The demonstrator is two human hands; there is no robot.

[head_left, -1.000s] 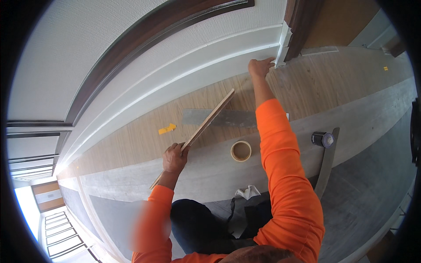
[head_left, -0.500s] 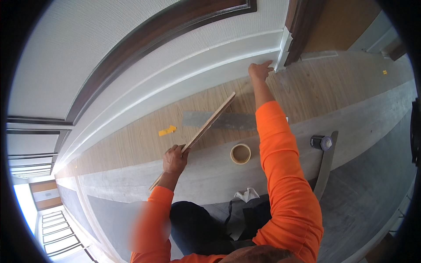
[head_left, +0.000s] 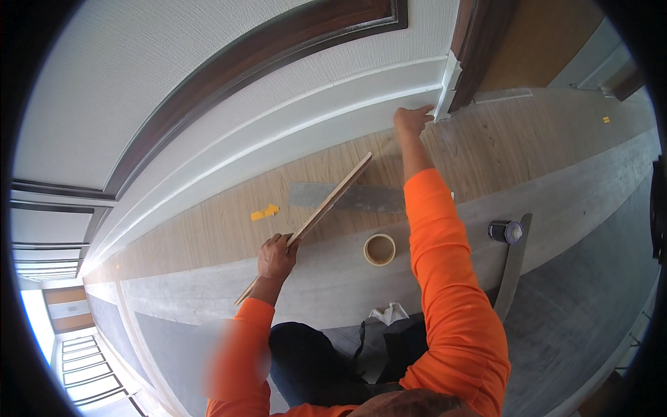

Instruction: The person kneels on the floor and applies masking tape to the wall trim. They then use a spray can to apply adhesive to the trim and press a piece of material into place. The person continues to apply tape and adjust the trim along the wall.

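the left hand (head_left: 276, 256) was clamped around a long thin wooden strip (head_left: 326, 207), gripping it toward its near end, so that a short length stuck out behind the fist toward the lower left and the longer length ran up and to the right, its far tip ending above the wood-look floor (head_left: 208, 229). the strip was held tilted, clear of the floor along most of its length as far as could be told. the right hand (head_left: 411, 119) was stretched far out, its orange sleeve (head_left: 445, 264) straight, with the fingers pressed against the white baseboard (head_left: 292, 132) just left of the corner by the dark door frame (head_left: 479, 48); whether those fingers pinched anything could not be told.

on the floor, a grey flat sheet (head_left: 354, 197) lay under the strip's far half and beside the right forearm. a roll of tape (head_left: 379, 249) sat nearer, between the two arms, just left of the right sleeve. small yellow pieces (head_left: 265, 212) lay to the left of the grey sheet. to the right of the sleeve a small dark round container (head_left: 505, 231) rested at the far end of a long grey bar (head_left: 513, 271). a crumpled white cloth (head_left: 388, 314) lay near the person's dark-clothed knees.
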